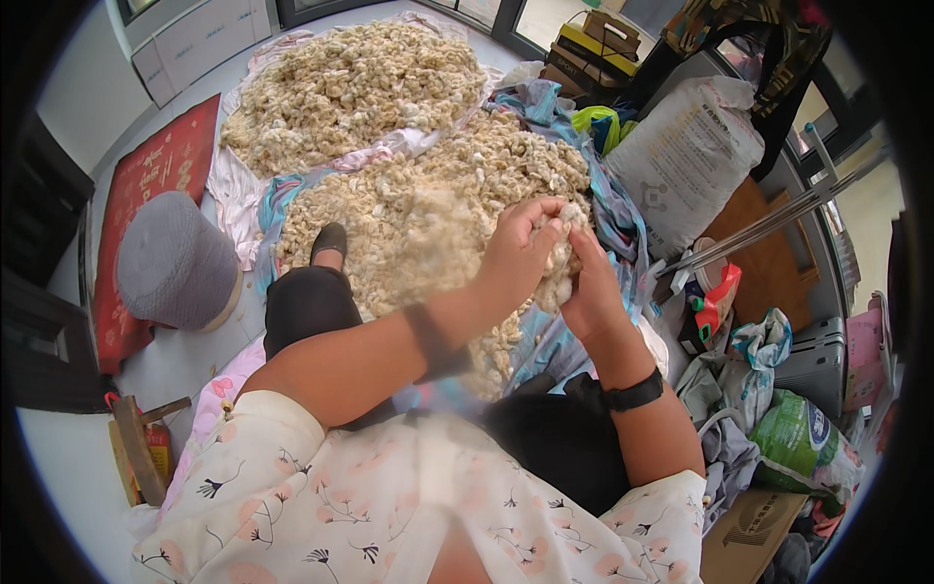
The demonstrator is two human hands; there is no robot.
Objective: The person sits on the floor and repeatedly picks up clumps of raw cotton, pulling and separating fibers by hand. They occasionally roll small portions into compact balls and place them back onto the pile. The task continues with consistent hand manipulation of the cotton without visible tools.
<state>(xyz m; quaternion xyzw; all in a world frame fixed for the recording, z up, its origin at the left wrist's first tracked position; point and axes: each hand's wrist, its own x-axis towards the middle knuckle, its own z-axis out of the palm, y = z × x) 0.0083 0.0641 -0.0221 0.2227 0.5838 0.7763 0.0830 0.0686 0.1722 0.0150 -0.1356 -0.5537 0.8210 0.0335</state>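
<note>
My left hand point(522, 241) and my right hand point(592, 281) meet at the right side of the near pile, fingertips close together. Between them they grip a clump of off-white raw fibre point(556, 281), which looks like raw cotton or wool. The near pile of the same fibre point(394, 219) spreads before me on a blue and pink cloth point(620, 197), partly covered by my left forearm. Beyond it, a second fibre pile point(357, 87) lies on a pale pink cloth point(237, 186). A blurred patch shows over the near pile.
At left, a grey padded stool point(175, 255) stands partly over a red mat point(124, 277). A full white woven sack point(689, 157) leans at right, with shoe boxes point(591, 55) behind. A metal rack point(773, 208), bags, a grey suitcase point(810, 365) and a cardboard box point(751, 536) crowd the right side.
</note>
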